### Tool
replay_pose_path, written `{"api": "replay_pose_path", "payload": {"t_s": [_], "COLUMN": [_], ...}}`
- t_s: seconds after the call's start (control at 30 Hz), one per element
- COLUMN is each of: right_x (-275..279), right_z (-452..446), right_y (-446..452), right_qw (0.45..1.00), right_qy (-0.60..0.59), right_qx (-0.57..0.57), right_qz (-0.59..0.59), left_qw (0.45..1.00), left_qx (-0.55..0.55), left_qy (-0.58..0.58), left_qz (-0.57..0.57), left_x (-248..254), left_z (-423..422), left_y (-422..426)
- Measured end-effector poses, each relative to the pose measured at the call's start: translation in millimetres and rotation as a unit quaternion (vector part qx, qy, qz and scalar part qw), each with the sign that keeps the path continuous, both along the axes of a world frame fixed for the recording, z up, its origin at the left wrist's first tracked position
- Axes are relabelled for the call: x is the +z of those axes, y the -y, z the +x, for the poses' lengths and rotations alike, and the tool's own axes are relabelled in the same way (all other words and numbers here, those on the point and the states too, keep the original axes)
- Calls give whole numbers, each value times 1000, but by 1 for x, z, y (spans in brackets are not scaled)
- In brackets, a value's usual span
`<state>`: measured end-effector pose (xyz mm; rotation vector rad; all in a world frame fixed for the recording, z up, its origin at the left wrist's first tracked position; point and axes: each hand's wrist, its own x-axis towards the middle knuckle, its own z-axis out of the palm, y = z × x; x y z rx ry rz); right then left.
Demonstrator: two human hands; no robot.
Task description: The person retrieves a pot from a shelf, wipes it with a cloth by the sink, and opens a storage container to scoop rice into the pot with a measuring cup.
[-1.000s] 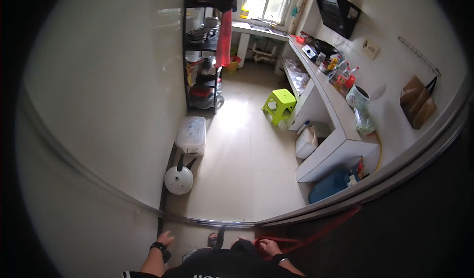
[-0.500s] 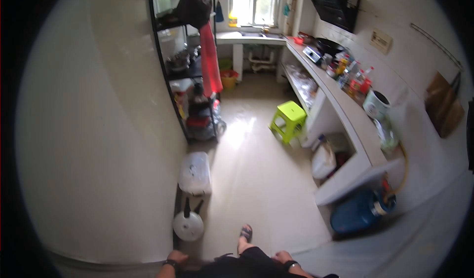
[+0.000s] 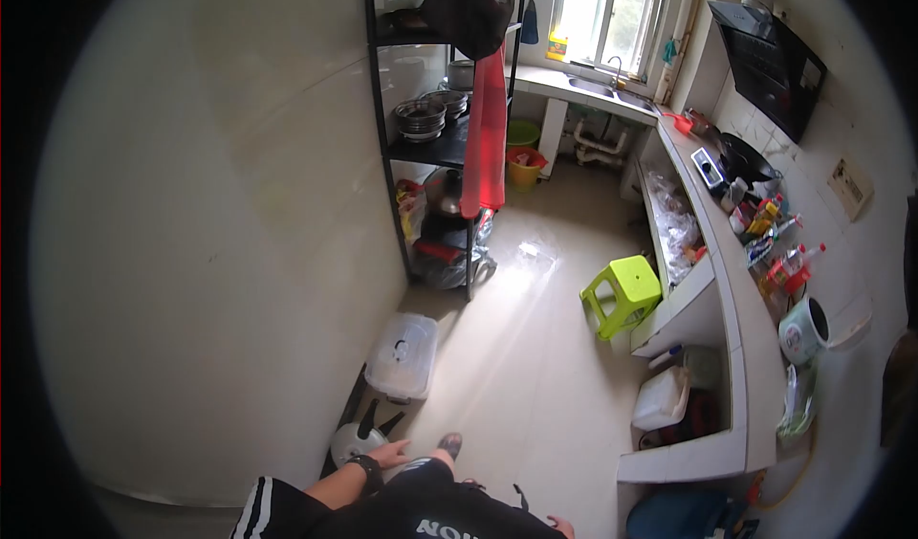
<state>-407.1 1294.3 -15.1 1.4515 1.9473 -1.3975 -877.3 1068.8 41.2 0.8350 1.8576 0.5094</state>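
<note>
In the head view, the person's left hand (image 3: 389, 454) is loosely open and empty, overlapping the edge of the white pot (image 3: 350, 441); contact cannot be told. The clear box (image 3: 409, 376) lies beyond that hand. The right hand (image 3: 560, 527) shows only partly, its grip unclear, with the blue cylinder (image 3: 677, 514) to its right and the green stool (image 3: 633, 281) well ahead.

The pale, round pressure cooker (image 3: 349, 442) stands upright on the floor (image 3: 512, 372) beside the wall (image 3: 210, 252), lid on, near side partly hidden. Its two black handles (image 3: 368, 416) diverge toward the translucent box (image 3: 415, 372).
</note>
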Motion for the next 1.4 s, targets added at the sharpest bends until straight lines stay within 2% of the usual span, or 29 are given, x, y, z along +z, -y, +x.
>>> {"api": "replay_pose_path", "payload": {"t_s": [0.13, 0.23, 0.27, 0.37, 0.4, 0.43, 0.5, 0.53, 0.57, 0.6, 0.7, 0.73, 0.87, 0.93, 1.03, 1.1, 1.17, 1.3, 1.37, 1.4], "right_x": [9, 35, 46, 88, 101, 115, 140, 155, 129, 103, 124, 122, 121, 124, 127, 137, 163, 164, 192, 199], "right_z": [-34, -82, -98, -141, -154, -165, -182, -189, -192, -194, -232, -240, -273, -291, -319, -337, -362, -406, -445, -464], "right_y": [-40, -84, -99, -143, -157, -169, -192, -199, -217, -234, -273, -287, -359, -402, -484, -532, -581, -681, -714, -728], "right_qw": [1000, 1000, 1000, 999, 999, 999, 999, 999, 992, 965, 955, 959, 967, 963, 948, 941, 939, 948, 950, 945], "right_qy": [-8, 13, 18, 28, 31, 34, 35, 39, -10, -72, -138, -142, -150, -170, -222, -248, -267, -285, -283, -308], "right_qx": [13, 5, 2, -4, -3, -4, -9, 5, -127, -250, -262, -247, -191, -193, -214, -219, -202, -106, -65, -71], "right_qz": [9, -10, -15, -25, -28, -30, -27, -21, -14, 1, -11, 8, 71, 81, 78, 79, 75, 93, 116, 88], "left_qw": [960, 947, 955, 963, 963, 949, 941, 959, 967, 976, 996, 992, 984, 974, 963, 930, 897, 893, 882, 881], "left_qx": [-179, -221, -212, -198, -250, -301, -316, -237, -152, -104, -73, -122, -83, -49, -33, -36, -27, 36, 57, 73], "left_qy": [210, 231, 209, 158, 77, 9, -56, -28, -3, -24, 18, -15, -67, -105, -158, -220, -245, -266, -285, -281], "left_qz": [41, 15, 17, -97, -67, -88, -105, -154, -206, -188, -51, 30, 140, 196, 215, 292, 366, 361, 371, 375], "left_x": [-12, -22, -20, -15, -15, -14, -25, -29, -23, 11, 32, 19, 21, 46, 118, 135, 174, 229, 255, 264], "left_z": [-21, -50, -66, -114, -129, -147, -176, -187, -202, -204, -223, -228, -232, -239, -251, -265, -279, -301, -313, -323], "left_y": [-77, -130, -147, -201, -218, -236, -264, -275, -287, -302, -330, -338, -409, -461, -545, -592, -638, -697, -715, -723]}}
